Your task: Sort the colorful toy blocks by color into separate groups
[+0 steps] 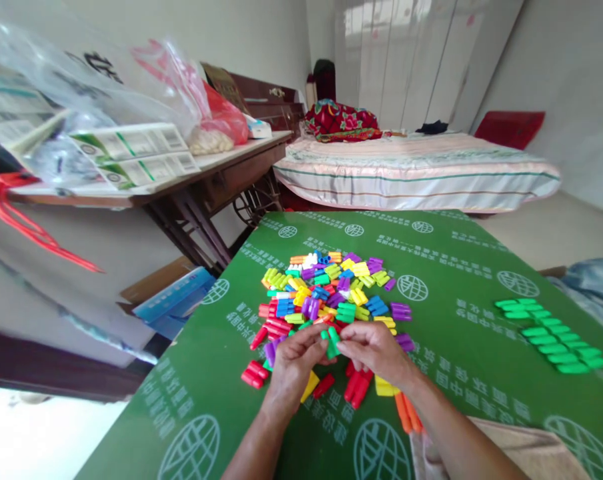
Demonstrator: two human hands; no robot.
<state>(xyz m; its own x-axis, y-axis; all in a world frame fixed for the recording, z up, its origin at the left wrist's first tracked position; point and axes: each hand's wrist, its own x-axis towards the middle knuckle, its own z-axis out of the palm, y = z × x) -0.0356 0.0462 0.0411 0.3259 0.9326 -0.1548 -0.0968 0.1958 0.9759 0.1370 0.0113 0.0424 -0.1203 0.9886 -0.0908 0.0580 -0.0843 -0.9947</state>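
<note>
My left hand (pixel 292 361) and my right hand (pixel 379 347) meet over the near side of a pile of coloured plastic building blocks (pixel 326 287). Between their fingertips is a green bullet-shaped block piece (pixel 332 341), pinched from both sides. Whether it is one piece or several joined together I cannot tell. Red blocks (pixel 255 374) lie left of my left hand. Under and between my wrists are more red blocks (pixel 357 387) and a yellow block (pixel 310 385), partly covered by my hands. Orange blocks (pixel 408 412) sit beside my right forearm.
Green blocks (pixel 561 343) lie grouped in rows at the right of the green printed table (pixel 441 267). A beige cloth (pixel 526 450) is at the near edge. To the left stands a desk (pixel 221 163) with boxes (pixel 136 153) and plastic bags. A bed (pixel 411 167) is behind.
</note>
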